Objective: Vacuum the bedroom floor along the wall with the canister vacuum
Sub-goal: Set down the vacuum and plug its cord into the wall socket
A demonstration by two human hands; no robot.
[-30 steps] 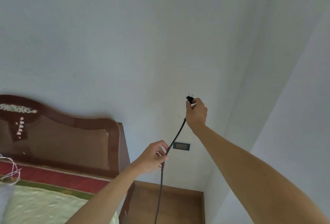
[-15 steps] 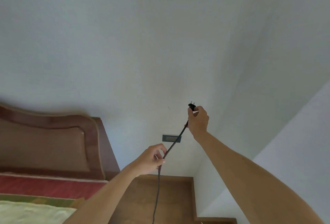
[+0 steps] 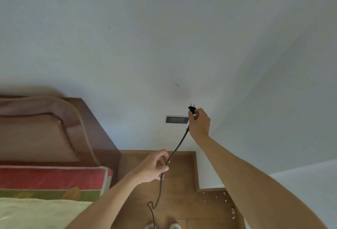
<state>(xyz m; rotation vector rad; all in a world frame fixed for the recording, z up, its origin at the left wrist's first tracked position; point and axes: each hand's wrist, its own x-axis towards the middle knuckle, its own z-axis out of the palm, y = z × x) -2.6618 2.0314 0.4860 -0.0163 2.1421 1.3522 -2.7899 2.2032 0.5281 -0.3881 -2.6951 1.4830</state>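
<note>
Right hand is raised before the wall, its grip clamped on the black plug. The fingers are curled round the plug body and the two metal prongs point upward, clear of the fist. The plug sits just above and to the right of the wall socket, near it but not inserted. The black cord runs from under the right hand down and leftward to the left hand, whose grip is closed on the cord between thumb and curled fingers. Below that hand the cord hangs over the wooden floor, forms a small kink and leaves view at the bottom edge between two pale shoe tips. The headboard and bed stand at the left, against the same wall.
</note>
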